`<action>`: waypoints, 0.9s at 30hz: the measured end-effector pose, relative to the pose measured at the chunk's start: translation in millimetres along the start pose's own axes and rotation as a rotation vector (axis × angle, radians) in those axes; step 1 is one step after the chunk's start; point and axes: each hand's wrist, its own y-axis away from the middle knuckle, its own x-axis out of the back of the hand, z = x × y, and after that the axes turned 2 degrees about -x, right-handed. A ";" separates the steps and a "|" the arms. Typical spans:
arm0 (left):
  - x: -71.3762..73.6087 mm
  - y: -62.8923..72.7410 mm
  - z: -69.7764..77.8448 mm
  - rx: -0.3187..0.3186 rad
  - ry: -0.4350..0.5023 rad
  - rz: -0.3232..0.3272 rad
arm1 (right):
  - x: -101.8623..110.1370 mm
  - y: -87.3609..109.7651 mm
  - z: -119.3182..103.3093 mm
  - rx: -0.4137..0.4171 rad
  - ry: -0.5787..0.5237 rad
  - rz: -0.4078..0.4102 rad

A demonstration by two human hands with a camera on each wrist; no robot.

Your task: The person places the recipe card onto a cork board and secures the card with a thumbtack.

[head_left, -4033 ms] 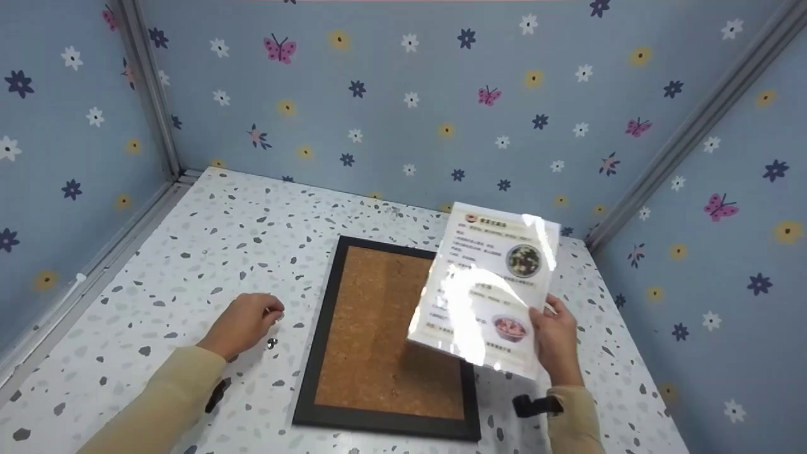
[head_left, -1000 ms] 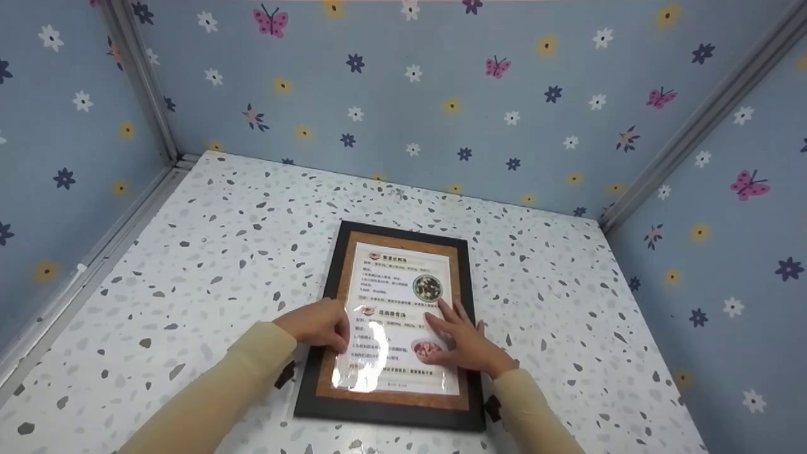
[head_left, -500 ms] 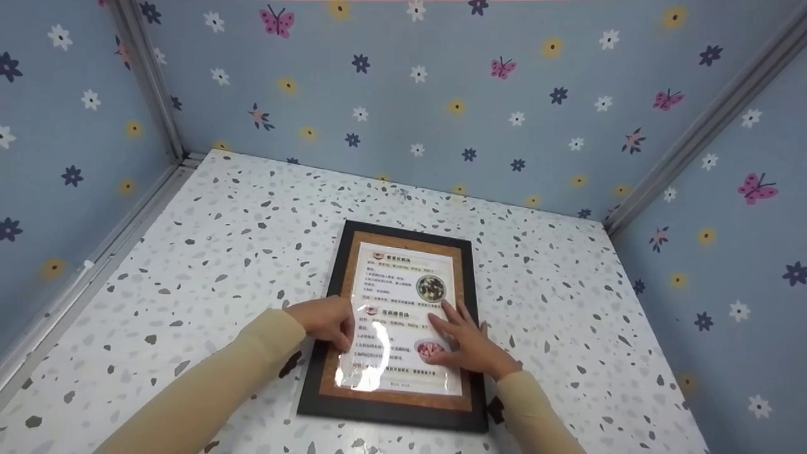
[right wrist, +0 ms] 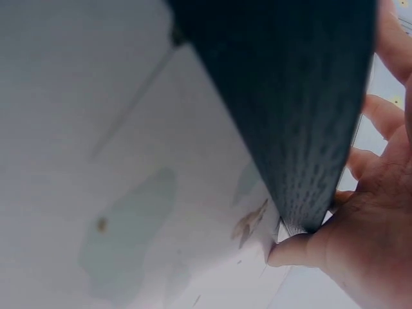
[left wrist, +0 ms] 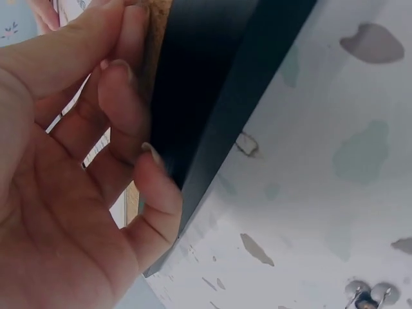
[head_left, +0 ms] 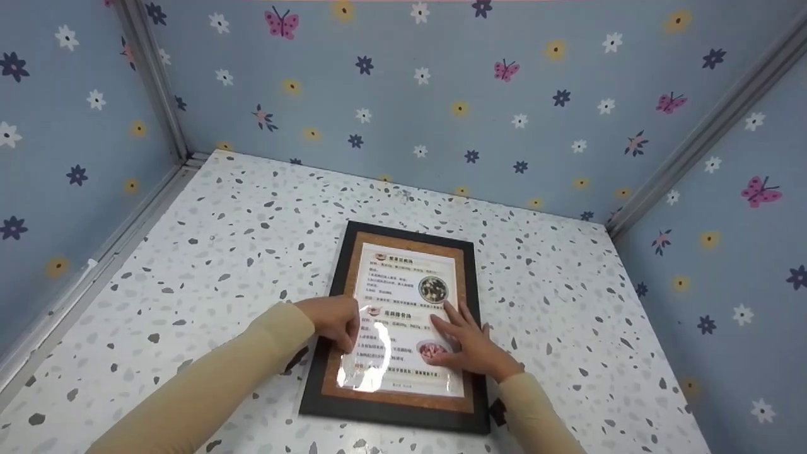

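Observation:
A laminated sheet [head_left: 391, 284], printed with text and two round food pictures, lies on a cork board [head_left: 403, 403] with a black frame [head_left: 394, 414]. At the sheet's left edge my left hand [head_left: 334, 318] has thumb and forefinger pressed together, apparently pinching that edge. The left wrist view shows the other fingers of this left hand [left wrist: 71, 193] curled beside the dark frame border. Whether a small thing sits between the fingertips is hidden. My right hand [head_left: 470, 343] rests with spread fingers on the sheet's right side, over the lower picture's edge.
Small shiny metal pins [left wrist: 370, 295] lie on the speckled white table [head_left: 265, 265], left of the frame. Blue flower-patterned panels [head_left: 410, 94] enclose the table at the back and both sides.
Four seconds ago my right hand held the sheet raised and my left hand was beside the board; the sheet now lies on the cork. Over the last second the hands have hardly moved.

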 end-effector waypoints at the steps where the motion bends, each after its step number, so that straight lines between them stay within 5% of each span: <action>1: 0.9 -0.8 0.8 -0.003 -0.001 -0.003 | 0.3 0.4 0.6 -0.002 -0.002 0.004; 15: 5.8 -4.5 1.2 0.013 0.038 -0.053 | 0.2 3.9 0.9 -0.024 -0.014 0.007; 27: 2.8 -1.2 -5.3 0.007 0.052 -0.027 | -4.2 4.3 5.0 0.001 -0.067 0.043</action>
